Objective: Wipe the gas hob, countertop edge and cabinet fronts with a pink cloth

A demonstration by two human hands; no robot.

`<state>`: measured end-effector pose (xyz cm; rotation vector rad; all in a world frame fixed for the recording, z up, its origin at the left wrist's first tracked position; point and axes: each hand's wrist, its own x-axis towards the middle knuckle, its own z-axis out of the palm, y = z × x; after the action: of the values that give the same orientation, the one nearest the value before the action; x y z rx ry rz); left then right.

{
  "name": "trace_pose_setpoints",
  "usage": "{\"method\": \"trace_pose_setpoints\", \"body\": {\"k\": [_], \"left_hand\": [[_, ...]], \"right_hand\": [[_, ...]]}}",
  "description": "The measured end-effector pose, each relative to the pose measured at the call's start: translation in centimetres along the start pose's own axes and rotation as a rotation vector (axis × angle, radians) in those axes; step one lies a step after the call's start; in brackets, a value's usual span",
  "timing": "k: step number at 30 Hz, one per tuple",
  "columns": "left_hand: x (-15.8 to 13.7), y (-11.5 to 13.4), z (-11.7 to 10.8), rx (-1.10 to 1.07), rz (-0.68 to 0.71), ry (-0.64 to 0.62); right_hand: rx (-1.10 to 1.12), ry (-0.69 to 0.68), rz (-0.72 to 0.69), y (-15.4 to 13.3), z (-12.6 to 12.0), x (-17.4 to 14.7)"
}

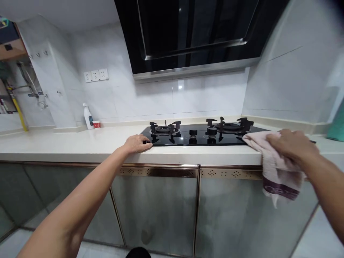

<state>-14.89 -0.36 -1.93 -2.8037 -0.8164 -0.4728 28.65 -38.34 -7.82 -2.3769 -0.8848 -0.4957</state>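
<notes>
My left hand (137,143) rests on the front left corner of the black glass gas stove (182,140). Its fingers lie over the corner, with the thumb apart along the front edge. At the stove's right end, my right hand (294,145) is closed on a pale pink towel (276,157). Part of the towel touches the stove's front right area, and the rest hangs over the counter edge, showing a purple band. Two burners, the left burner (165,129) and the right burner (228,127), carry black pan supports. Between them stand two black knobs, including one knob (193,133).
A black range hood (196,36) slopes above the stove. On the white counter (67,143) at left stand a white spray bottle (87,116) and a small red and white tub (96,124). A green object (337,123) is at the far right. Cabinet doors (156,208) lie below.
</notes>
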Motion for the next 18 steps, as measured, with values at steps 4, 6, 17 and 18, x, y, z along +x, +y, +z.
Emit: {"method": "trace_pose_setpoints", "body": {"k": [4, 6, 17, 18], "left_hand": [[0.0, -0.2, 0.5, -0.032, -0.010, 0.039], [0.1, -0.2, 0.9, -0.026, -0.022, 0.048], [0.6, -0.6, 1.9, -0.053, -0.141, 0.014], [0.5, -0.6, 1.8, -0.057, -0.147, 0.015]], "right_hand": [[-0.049, -0.001, 0.103, -8.1, 1.4, -1.5], [-0.070, -0.068, -0.013, -12.7, 1.9, -2.6], [0.077, -0.250, -0.479, -33.5, 6.1, -7.3], [0.089, -0.247, -0.534, -34.3, 6.4, -7.7]]}}
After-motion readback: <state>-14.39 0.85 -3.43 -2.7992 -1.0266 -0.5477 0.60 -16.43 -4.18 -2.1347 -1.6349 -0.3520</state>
